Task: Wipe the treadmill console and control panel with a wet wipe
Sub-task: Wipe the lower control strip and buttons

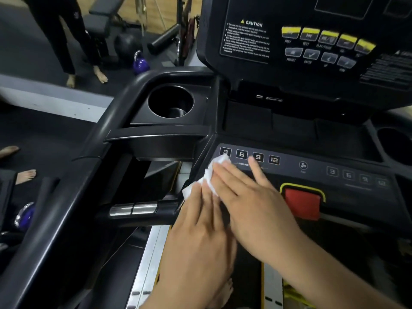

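Treadmill console (312, 41): the big upright black face at far right, with a caution label, yellow keys and grey keys; well above the hands and not being touched.
Control panel (316, 172): the sloped strip nearer in, its long axis running left to right; incline keys 3, 6, 9, 12 at the left end, a fan key in the middle, a second key row to the right.
Cup holder (170, 101): a round well just left of the console, beyond the panel's left corner.
Handrail (89, 157): curves down the left side, with a chrome grip sensor (133, 208) near the hands.
Left hand (200, 219): flat, fingers together, pressing the wipe's near edge at the panel's left rim.
Right hand (249, 197): flat, fingers spread, laid over the wipe; it sits closer to the unwiped stretch.
Stop button (302, 202): red, yellow-framed, just right of the right hand; it looks like the first thing in the path of a rightward stroke.
Wet wipe (211, 172): white, crumpled, pinned under both hands on the panel's left end, its far tip over the 3 key.
Judged direction: most of the panel lies to the right of the hands, along its long axis.
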`<action>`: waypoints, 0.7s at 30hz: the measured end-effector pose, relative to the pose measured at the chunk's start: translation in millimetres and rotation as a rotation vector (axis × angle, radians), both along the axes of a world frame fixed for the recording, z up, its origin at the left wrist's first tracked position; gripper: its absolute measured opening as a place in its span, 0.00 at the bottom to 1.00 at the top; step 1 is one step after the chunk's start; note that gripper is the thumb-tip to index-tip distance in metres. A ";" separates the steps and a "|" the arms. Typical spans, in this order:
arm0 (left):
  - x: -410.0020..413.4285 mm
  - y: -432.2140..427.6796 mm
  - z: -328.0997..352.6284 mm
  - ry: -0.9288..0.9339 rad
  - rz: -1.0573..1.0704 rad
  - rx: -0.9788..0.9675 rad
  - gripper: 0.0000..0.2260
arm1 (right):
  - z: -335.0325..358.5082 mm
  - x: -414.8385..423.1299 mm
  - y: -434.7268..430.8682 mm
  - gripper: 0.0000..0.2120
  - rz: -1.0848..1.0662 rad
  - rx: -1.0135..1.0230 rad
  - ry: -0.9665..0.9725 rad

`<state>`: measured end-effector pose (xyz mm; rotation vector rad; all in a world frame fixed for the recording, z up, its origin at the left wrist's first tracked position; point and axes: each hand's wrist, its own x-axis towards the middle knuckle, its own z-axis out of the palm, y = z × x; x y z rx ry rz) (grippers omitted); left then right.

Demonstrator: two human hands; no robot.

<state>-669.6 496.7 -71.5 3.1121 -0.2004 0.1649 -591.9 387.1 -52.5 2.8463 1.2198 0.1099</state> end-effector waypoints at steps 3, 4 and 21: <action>10.0 0.4 -2.6 -0.079 0.003 -0.014 0.27 | 3.0 13.3 1.2 0.31 -0.012 0.027 -0.032; 19.9 1.2 -2.0 -0.107 -0.012 -0.007 0.28 | 5.2 23.9 3.5 0.31 -0.032 0.030 -0.059; 15.7 -5.0 -12.5 -0.069 -0.077 -0.065 0.26 | 1.1 4.1 -6.4 0.27 -0.119 0.033 -0.031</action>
